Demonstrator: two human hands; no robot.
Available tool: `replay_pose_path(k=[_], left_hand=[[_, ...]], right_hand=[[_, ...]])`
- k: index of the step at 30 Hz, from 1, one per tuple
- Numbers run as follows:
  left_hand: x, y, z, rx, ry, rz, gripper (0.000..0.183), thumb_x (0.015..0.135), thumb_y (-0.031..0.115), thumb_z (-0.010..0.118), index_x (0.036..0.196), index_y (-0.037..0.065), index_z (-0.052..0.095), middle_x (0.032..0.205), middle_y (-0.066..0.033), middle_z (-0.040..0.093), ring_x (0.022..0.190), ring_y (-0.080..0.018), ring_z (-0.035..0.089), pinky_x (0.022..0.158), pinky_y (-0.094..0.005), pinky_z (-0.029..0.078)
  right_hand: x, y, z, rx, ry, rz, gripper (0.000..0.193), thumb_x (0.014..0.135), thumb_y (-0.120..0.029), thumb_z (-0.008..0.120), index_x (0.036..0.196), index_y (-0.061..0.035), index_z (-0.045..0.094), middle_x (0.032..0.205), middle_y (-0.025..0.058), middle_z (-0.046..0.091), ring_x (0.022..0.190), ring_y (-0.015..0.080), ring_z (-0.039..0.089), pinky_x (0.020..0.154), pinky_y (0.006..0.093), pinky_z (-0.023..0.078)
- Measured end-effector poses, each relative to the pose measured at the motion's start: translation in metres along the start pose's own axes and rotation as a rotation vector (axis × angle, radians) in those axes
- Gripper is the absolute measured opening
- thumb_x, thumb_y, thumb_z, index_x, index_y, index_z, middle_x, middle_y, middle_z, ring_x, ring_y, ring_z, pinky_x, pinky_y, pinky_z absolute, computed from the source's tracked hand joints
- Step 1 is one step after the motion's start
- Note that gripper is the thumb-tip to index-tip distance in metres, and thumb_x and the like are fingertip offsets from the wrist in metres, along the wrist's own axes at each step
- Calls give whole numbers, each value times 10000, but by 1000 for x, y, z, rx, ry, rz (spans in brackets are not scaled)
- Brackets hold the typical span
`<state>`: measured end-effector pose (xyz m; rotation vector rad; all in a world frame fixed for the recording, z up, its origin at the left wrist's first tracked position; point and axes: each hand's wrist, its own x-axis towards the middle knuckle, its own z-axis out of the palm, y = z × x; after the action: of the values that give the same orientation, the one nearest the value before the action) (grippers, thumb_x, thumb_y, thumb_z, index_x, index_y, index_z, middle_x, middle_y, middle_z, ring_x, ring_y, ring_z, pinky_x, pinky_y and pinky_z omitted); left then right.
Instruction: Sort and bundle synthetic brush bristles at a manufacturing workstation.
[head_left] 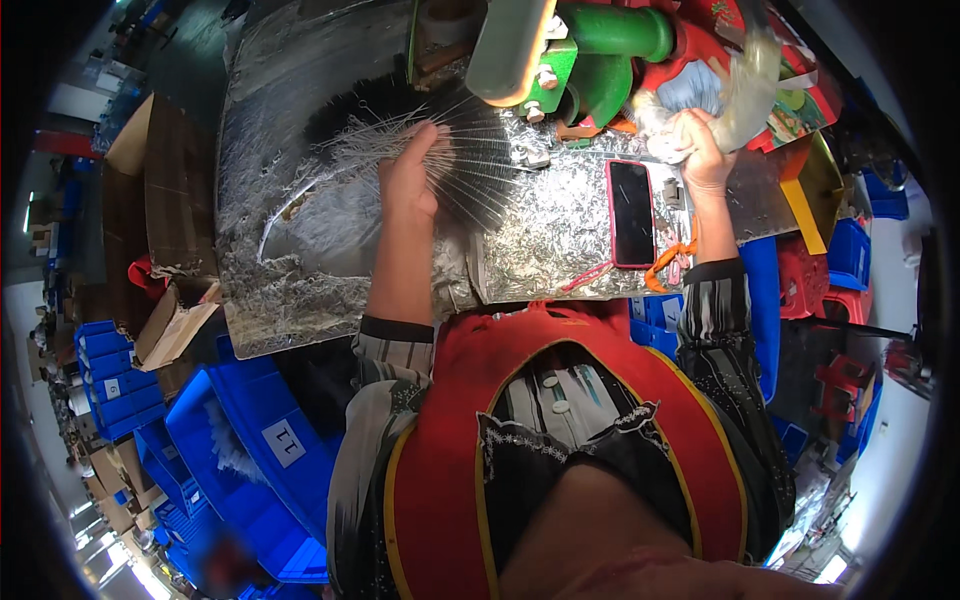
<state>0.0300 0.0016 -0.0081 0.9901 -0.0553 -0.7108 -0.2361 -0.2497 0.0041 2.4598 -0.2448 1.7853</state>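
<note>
My left hand (408,175) is closed around a bundle of thin wire-stemmed brushes (482,165), with the thumb on top. Their stems fan out to the right, where dark bristles show at the ends. Beside and behind that hand lies a loose pile of similar thin wires and black bristles (360,105). At the right of the bench, my right hand (702,150) has its fingers curled at a crumpled translucent plastic bag (752,95). Pale bluish material (692,88) shows beside the bag. Whatever is between the right fingertips is too small to make out.
A green machine (600,60) and a lamp head (508,50) stand over the far side. On the foil-covered bench (530,250) lie a phone (631,215) and an orange strap (668,265). Blue bins (250,440) and a cardboard box (175,190) stand at the left.
</note>
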Motion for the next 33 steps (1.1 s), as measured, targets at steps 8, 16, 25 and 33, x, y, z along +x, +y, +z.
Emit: replay_pose_path(k=[8, 16, 25, 33], left_hand=[[-2, 0, -5, -83, -1, -46, 218, 734, 15, 636, 937, -29, 567, 861, -150, 621, 752, -225, 605, 681, -333, 507], [4, -8, -6, -121, -8, -9, 216, 744, 28, 629, 944, -23, 565, 869, -156, 626, 788, -229, 598, 719, -340, 493], [4, -7, -8, -127, 32, 10, 196, 741, 21, 635, 923, -19, 573, 851, -150, 631, 764, -218, 603, 706, -325, 498], [5, -10, 6, -185, 57, 51, 213, 752, 11, 619, 952, -19, 552, 870, -143, 628, 758, -212, 596, 707, -327, 500]], right_hand=[[80, -50, -24, 783, -89, 1177, 315, 743, -76, 535, 455, -80, 407, 454, 45, 411, 438, 147, 423, 537, 260, 375], [95, -46, -33, 765, -191, 1323, 347, 745, -121, 548, 433, -83, 400, 442, 47, 407, 477, 159, 444, 540, 262, 368], [95, -49, -28, 751, -119, 1257, 330, 734, -86, 561, 446, -77, 399, 442, 47, 407, 455, 155, 437, 525, 279, 377], [29, -28, -9, 756, 36, 1184, 227, 740, -31, 518, 519, -34, 464, 487, 54, 445, 503, 172, 473, 537, 279, 400]])
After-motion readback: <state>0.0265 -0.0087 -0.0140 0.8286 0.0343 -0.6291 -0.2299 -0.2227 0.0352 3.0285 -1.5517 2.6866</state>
